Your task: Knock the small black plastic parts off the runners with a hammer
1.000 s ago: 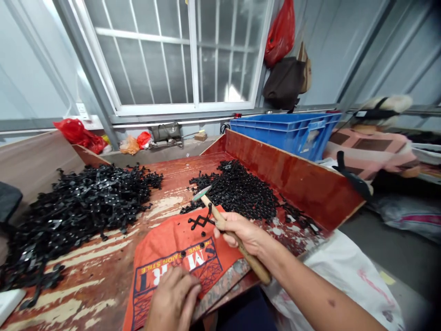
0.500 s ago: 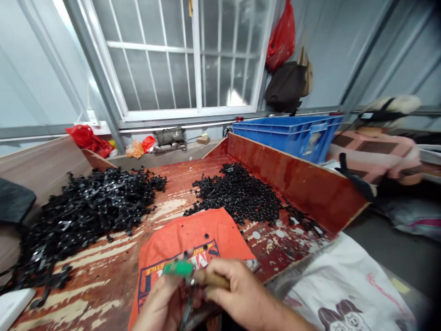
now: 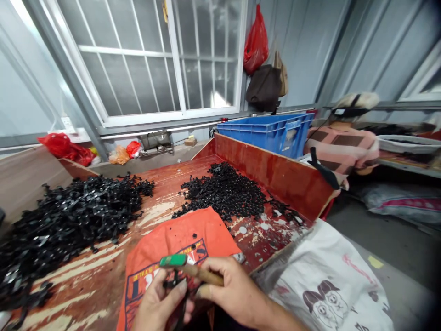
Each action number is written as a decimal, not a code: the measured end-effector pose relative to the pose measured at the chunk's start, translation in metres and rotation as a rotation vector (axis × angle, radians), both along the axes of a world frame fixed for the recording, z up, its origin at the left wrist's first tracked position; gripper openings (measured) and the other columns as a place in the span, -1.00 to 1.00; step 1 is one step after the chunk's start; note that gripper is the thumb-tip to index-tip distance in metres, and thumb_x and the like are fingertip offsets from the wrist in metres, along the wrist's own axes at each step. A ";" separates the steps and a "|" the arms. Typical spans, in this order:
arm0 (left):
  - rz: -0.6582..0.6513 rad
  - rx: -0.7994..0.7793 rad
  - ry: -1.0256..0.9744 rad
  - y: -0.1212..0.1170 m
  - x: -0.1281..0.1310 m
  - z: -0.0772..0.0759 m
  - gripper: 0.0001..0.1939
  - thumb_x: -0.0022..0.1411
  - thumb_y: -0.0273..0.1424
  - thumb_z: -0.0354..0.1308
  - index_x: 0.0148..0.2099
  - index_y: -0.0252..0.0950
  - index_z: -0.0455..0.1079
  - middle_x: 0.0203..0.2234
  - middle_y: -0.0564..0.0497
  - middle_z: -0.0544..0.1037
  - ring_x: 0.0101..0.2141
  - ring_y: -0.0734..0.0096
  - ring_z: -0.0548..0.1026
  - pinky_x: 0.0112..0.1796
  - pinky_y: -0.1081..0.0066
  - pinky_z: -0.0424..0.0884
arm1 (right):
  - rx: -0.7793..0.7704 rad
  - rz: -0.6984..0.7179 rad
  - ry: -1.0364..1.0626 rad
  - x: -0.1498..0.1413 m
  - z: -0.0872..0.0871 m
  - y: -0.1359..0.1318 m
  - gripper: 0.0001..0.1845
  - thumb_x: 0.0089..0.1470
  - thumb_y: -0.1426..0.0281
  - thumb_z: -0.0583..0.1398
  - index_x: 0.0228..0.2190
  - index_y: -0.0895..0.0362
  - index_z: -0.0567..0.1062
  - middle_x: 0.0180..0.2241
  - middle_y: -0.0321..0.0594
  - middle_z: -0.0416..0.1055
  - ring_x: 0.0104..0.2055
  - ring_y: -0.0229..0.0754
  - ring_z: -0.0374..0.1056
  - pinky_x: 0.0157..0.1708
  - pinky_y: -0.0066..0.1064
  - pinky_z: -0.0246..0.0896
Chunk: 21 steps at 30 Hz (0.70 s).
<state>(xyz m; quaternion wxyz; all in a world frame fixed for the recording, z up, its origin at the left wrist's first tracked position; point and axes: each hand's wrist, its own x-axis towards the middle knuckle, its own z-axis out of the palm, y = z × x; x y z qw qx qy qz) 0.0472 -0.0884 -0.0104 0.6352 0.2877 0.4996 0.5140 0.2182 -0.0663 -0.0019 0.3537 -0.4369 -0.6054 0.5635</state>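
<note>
Your right hand (image 3: 236, 292) hides the end of the hammer handle (image 3: 211, 277); the black piece (image 3: 175, 278) in your left hand (image 3: 159, 303) is too blurred to identify. The left edge crops the bigger pile of black parts (image 3: 86, 214).

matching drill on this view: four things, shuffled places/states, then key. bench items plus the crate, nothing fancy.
Things
1. Hammer
2. Cloth
3. Crate
4. Small black parts

Places and states
A. Blue, just beyond the side board
B. Heaped in two main piles
C. Handle gripped in the right hand
D. Orange and printed, spread on the bench

Pairs
1-C
2-D
3-A
4-B
</note>
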 end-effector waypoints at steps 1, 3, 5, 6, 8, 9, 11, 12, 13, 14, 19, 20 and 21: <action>-0.016 0.003 -0.022 0.001 0.004 0.004 -0.42 -0.22 -0.24 0.55 -0.17 -0.24 0.38 -0.55 0.09 0.54 -0.64 0.52 0.45 -0.61 0.56 0.37 | 0.004 -0.017 0.019 0.003 0.001 0.000 -0.90 -0.08 0.45 0.29 -0.40 0.17 0.56 -0.53 -0.40 0.40 -0.47 -0.30 0.29 -0.46 -0.55 0.13; -0.050 0.014 -0.060 0.004 0.010 0.008 -0.46 -0.18 -0.26 0.53 -0.17 -0.25 0.37 -0.51 0.08 0.54 -0.60 0.54 0.46 -0.57 0.57 0.38 | 0.015 -0.043 0.046 0.008 0.002 0.002 -0.90 -0.07 0.41 0.30 -0.42 0.16 0.54 -0.54 -0.40 0.39 -0.48 -0.30 0.28 -0.45 -0.54 0.15; -0.082 0.030 -0.070 0.008 0.010 0.008 -0.54 -0.13 -0.26 0.50 -0.24 -0.27 0.37 -0.50 0.07 0.53 -0.58 0.56 0.45 -0.55 0.59 0.34 | -0.006 -0.035 0.081 0.011 0.002 0.004 -0.87 -0.06 0.36 0.31 -0.41 0.16 0.53 -0.52 -0.38 0.41 -0.50 -0.31 0.27 -0.46 -0.53 0.17; -0.092 0.033 -0.061 0.010 0.007 0.007 -0.56 -0.11 -0.26 0.49 -0.27 -0.27 0.36 -0.50 0.08 0.52 -0.58 0.57 0.44 -0.55 0.59 0.32 | -0.024 -0.023 0.096 0.013 0.001 0.005 -0.84 -0.05 0.34 0.31 -0.39 0.16 0.54 -0.51 -0.36 0.42 -0.51 -0.31 0.26 -0.47 -0.52 0.18; -0.098 0.016 -0.016 0.013 -0.004 0.005 -0.58 -0.10 -0.25 0.48 -0.28 -0.26 0.35 -0.50 0.10 0.49 -0.58 0.59 0.42 -0.56 0.61 0.25 | -0.055 -0.016 0.098 0.015 -0.004 0.007 -0.78 -0.01 0.28 0.30 -0.33 0.17 0.55 -0.47 -0.33 0.44 -0.56 -0.35 0.21 -0.52 -0.52 0.15; -0.104 -0.001 0.019 0.014 -0.011 0.006 -0.58 -0.09 -0.24 0.47 -0.27 -0.25 0.34 -0.52 0.13 0.46 -0.60 0.61 0.38 -0.58 0.63 0.20 | -0.066 -0.031 0.090 0.016 -0.007 0.008 -0.74 0.02 0.25 0.29 -0.30 0.17 0.55 -0.45 -0.32 0.45 -0.60 -0.37 0.17 -0.56 -0.53 0.11; -0.105 -0.037 0.115 0.017 -0.030 0.009 -0.60 -0.05 -0.20 0.43 -0.28 -0.23 0.32 -0.58 0.19 0.37 -0.63 0.66 0.28 -0.61 0.65 0.08 | -0.084 -0.079 0.062 0.021 -0.015 0.010 -0.69 0.07 0.21 0.25 -0.22 0.18 0.54 -0.43 -0.30 0.47 -0.65 -0.42 0.06 -0.64 -0.54 0.00; -0.101 -0.044 0.175 0.018 -0.040 0.011 -0.61 -0.01 -0.17 0.40 -0.30 -0.23 0.30 -0.60 0.21 0.32 -0.63 0.66 0.23 -0.61 0.65 0.05 | -0.091 -0.098 0.046 0.024 -0.018 0.011 -0.67 0.08 0.20 0.23 -0.20 0.18 0.52 -0.43 -0.30 0.46 -0.67 -0.42 0.03 -0.67 -0.54 -0.06; -0.099 -0.041 0.241 0.020 -0.049 0.014 -0.62 0.02 -0.14 0.37 -0.34 -0.24 0.28 -0.61 0.21 0.28 -0.62 0.65 0.19 -0.60 0.65 0.03 | -0.095 -0.106 0.027 0.027 -0.022 0.012 -0.66 0.09 0.20 0.21 -0.18 0.18 0.51 -0.45 -0.31 0.46 -0.68 -0.42 0.00 -0.69 -0.53 -0.10; -0.103 -0.034 0.308 0.022 -0.058 0.017 -0.61 0.04 -0.11 0.34 -0.37 -0.25 0.26 -0.61 0.21 0.26 -0.61 0.64 0.17 -0.59 0.64 0.03 | -0.097 -0.103 0.007 0.030 -0.025 0.013 -0.66 0.09 0.21 0.20 -0.17 0.18 0.50 -0.46 -0.31 0.45 -0.68 -0.42 0.00 -0.70 -0.53 -0.13; -0.187 -0.018 0.530 0.043 -0.084 0.010 -0.63 0.10 -0.08 0.23 -0.40 -0.25 0.24 -0.61 0.18 0.28 -0.58 0.56 0.16 -0.56 0.58 0.03 | -0.107 -0.068 -0.059 0.034 -0.040 0.014 -0.69 0.09 0.24 0.16 -0.19 0.18 0.50 -0.51 -0.34 0.38 -0.61 -0.32 0.12 -0.61 -0.48 0.04; -0.199 0.008 0.562 0.047 -0.086 0.005 -0.66 0.11 -0.11 0.21 -0.41 -0.26 0.24 -0.61 0.18 0.28 -0.56 0.54 0.18 -0.54 0.57 0.08 | -0.092 -0.068 -0.072 0.033 -0.043 0.013 -0.70 0.10 0.25 0.16 -0.20 0.18 0.50 -0.51 -0.33 0.37 -0.56 -0.29 0.19 -0.54 -0.47 0.11; -0.215 0.040 0.592 0.050 -0.087 -0.001 -0.69 0.12 -0.13 0.19 -0.42 -0.26 0.25 -0.61 0.17 0.28 -0.54 0.52 0.20 -0.51 0.56 0.12 | -0.071 -0.067 -0.089 0.033 -0.046 0.012 -0.73 0.12 0.27 0.16 -0.21 0.18 0.50 -0.49 -0.32 0.37 -0.50 -0.25 0.26 -0.47 -0.45 0.17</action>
